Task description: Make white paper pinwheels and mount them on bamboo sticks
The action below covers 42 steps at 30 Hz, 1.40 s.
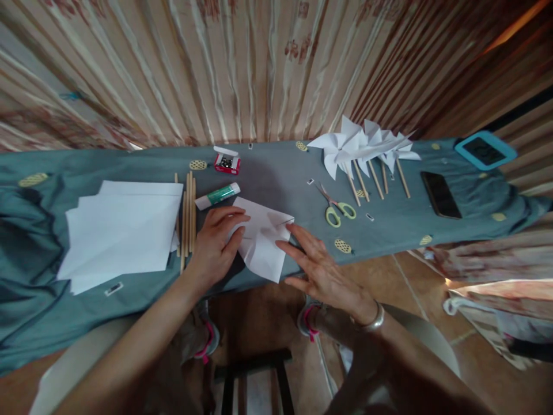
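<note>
A white square of paper (265, 242) lies near the front edge of the cloth-covered table, with cuts or creases running in from its corners. My left hand (218, 245) holds its left side, fingers bent and thumb close to the index finger. On the paper's right side rests my right hand (322, 268), fingers spread and outstretched, fingertips touching near the right corner. Just beyond my left hand is a green and white glue stick (217, 196). Green-handled scissors (334, 206) lie with blades apart, to the right of the paper.
White sheets (125, 230) are stacked at left, beside several wooden sticks (188, 213). An opened red box (227, 161) of small dark pieces stands behind. Several paper pinwheels (341, 148) on sticks, a phone (440, 195) and a blue-framed device (486, 151) lie at right. A curtain (242, 69) hangs behind.
</note>
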Motion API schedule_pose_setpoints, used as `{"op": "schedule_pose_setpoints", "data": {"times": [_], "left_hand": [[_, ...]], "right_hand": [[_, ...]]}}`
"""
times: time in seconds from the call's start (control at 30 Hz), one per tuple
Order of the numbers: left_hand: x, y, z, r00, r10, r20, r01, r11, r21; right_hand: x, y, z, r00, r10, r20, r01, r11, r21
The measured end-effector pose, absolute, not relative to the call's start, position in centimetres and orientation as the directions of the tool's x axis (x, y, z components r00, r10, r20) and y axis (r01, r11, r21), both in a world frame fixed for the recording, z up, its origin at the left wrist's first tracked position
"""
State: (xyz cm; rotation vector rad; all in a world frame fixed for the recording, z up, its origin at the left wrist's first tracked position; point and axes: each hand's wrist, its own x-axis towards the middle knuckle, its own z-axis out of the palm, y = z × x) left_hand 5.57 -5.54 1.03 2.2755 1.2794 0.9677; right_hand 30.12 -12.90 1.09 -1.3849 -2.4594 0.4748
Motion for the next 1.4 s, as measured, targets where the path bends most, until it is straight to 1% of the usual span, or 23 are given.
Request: {"op": "schedule_pose_setpoints", "data": {"times": [0.07, 0.17, 0.27, 0.4, 0.57, 0.73, 0.83, 0.93, 1.0, 1.03, 1.13, 1.27, 1.33, 1.4], "left_hand": [[5.6, -6.0, 1.3, 0.425, 0.818, 0.389, 0.584, -0.576, 0.573], [5.6, -6.7, 1.2, 0.495, 0.793, 0.356, 0.564, -0.605, 0.562], [5.5, -7.2, 0.8, 0.520, 0.791, 0.322, 0.579, -0.604, 0.547], [5.4, -7.7, 0.3, 0.547, 0.784, 0.294, 0.577, -0.607, 0.547], [5.5, -7.8, 0.6, 0.529, 0.807, 0.263, 0.575, -0.569, 0.588], [5.6, -7.7, 0.7, 0.512, 0.828, 0.230, 0.597, -0.535, 0.597], [5.6, -7.6, 0.6, 0.510, 0.830, 0.227, 0.600, -0.533, 0.597], [5.5, -7.5, 0.6, 0.486, 0.836, 0.255, 0.605, -0.532, 0.592], [5.4, -7.4, 0.7, 0.461, 0.842, 0.280, 0.609, -0.530, 0.590], [5.3, -7.3, 0.7, 0.451, 0.844, 0.289, 0.608, -0.528, 0.593], [5.3, -7.1, 0.8, 0.427, 0.853, 0.300, 0.607, -0.516, 0.605], [5.4, -7.0, 0.9, 0.411, 0.866, 0.283, 0.622, -0.494, 0.607], [5.4, -7.0, 0.9, 0.415, 0.869, 0.270, 0.626, -0.488, 0.609], [5.4, -7.0, 0.9, 0.416, 0.870, 0.265, 0.629, -0.486, 0.607]], "right_hand": [[29.9, -12.8, 1.1, -0.528, 0.843, 0.102, 0.758, 0.522, -0.391], [29.5, -12.4, 1.0, -0.566, 0.812, 0.147, 0.713, 0.570, -0.408], [29.1, -12.1, 0.8, -0.582, 0.795, 0.172, 0.668, 0.588, -0.456], [29.0, -11.6, 0.5, -0.561, 0.809, 0.173, 0.619, 0.550, -0.560], [28.9, -10.4, 0.4, -0.495, 0.847, 0.194, 0.519, 0.467, -0.716], [28.2, -9.4, 0.7, -0.415, 0.894, 0.171, 0.485, 0.376, -0.790], [27.8, -9.4, 0.6, -0.321, 0.941, 0.109, 0.502, 0.266, -0.823], [27.3, -9.4, 0.4, -0.217, 0.976, 0.004, 0.499, 0.115, -0.859], [27.0, -9.3, 0.5, -0.162, 0.986, -0.036, 0.504, 0.052, -0.862], [26.8, -9.3, 0.6, -0.147, 0.988, -0.037, 0.518, 0.045, -0.854], [26.4, -9.3, 1.2, -0.141, 0.990, 0.012, 0.597, 0.095, -0.797], [26.0, -9.3, 1.7, -0.189, 0.978, 0.084, 0.678, 0.192, -0.710], [26.0, -9.3, 1.7, -0.206, 0.974, 0.096, 0.691, 0.215, -0.690], [26.0, -9.3, 1.4, -0.193, 0.977, 0.089, 0.693, 0.200, -0.693]]}}
